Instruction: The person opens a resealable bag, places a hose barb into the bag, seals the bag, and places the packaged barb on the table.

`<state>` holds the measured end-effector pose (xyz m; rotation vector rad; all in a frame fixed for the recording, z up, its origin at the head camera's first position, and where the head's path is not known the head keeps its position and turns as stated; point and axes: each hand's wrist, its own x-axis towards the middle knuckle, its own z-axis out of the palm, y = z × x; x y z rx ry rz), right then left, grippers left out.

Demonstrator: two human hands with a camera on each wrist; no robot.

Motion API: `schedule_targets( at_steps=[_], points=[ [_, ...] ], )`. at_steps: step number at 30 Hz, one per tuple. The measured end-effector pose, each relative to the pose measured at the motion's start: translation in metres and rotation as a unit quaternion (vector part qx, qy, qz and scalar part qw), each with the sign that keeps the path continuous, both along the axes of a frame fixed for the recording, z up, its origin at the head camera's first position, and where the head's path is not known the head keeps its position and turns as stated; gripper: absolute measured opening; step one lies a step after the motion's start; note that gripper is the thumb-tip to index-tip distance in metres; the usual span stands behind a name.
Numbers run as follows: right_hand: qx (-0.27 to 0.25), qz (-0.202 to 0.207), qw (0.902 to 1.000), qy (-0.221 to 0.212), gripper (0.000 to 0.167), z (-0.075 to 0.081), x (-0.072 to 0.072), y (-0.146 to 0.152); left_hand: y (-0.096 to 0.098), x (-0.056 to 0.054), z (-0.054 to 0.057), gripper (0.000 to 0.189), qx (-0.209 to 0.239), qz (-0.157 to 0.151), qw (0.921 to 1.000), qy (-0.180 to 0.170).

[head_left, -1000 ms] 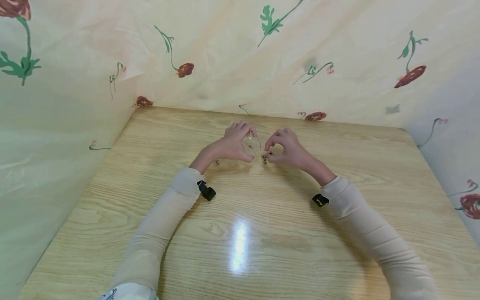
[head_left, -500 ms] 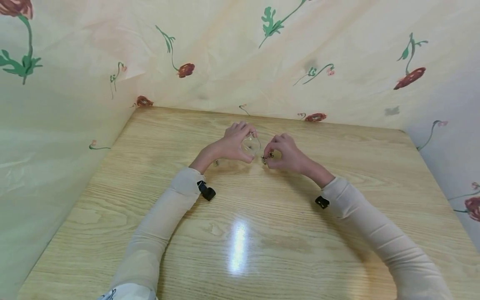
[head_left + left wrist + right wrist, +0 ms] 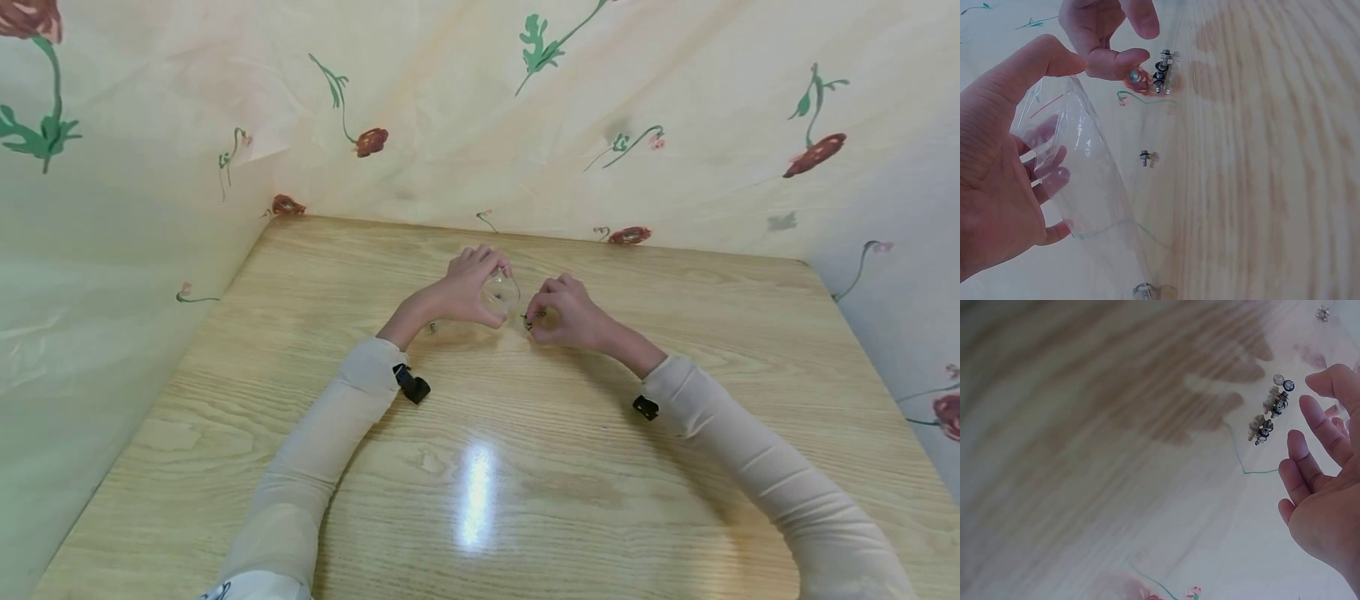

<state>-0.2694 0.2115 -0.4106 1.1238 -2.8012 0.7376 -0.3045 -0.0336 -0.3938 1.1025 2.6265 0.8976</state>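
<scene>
In the head view my left hand holds a clear plastic bag with a red line near its top, its thumb and fingers spread around the mouth. My right hand hovers to the right of it, thumb and forefinger curved toward a small cluster of metal bolts with washers. The right wrist view shows a gap between those fingertips and the cluster. One single bolt stands apart, near the bag. Whether any bolt is inside the bag I cannot tell.
Another small metal piece shows at the bottom of the left wrist view. The wood-grain tabletop meets a flower-printed curtain at the back. Black wrist straps sit on both sleeves.
My right hand has come slightly down toward the near side, its fingertips now around the bolt cluster in the head view. The left hand and bag have stayed nearly still.
</scene>
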Motion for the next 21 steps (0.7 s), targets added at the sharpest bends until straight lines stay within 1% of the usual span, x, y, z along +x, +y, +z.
schedule_targets(
  at_steps=[6, 13, 21],
  points=[
    [0.006, -0.001, 0.9999, -0.01, 0.012, -0.001, 0.005, -0.003, -0.003, 0.004, 0.0, 0.063, 0.005, -0.005, 1.0, -0.004],
    [0.018, 0.0, 0.9998, 0.01, 0.013, -0.003, 0.01, -0.007, -0.005, 0.007, 0.0, 0.062, 0.009, -0.013, 0.9999, -0.002],
    [0.033, -0.008, 0.9993, 0.013, 0.013, -0.005, 0.014, -0.01, -0.007, 0.009, 0.0, 0.062, 0.005, -0.016, 0.9999, -0.001]
  ],
)
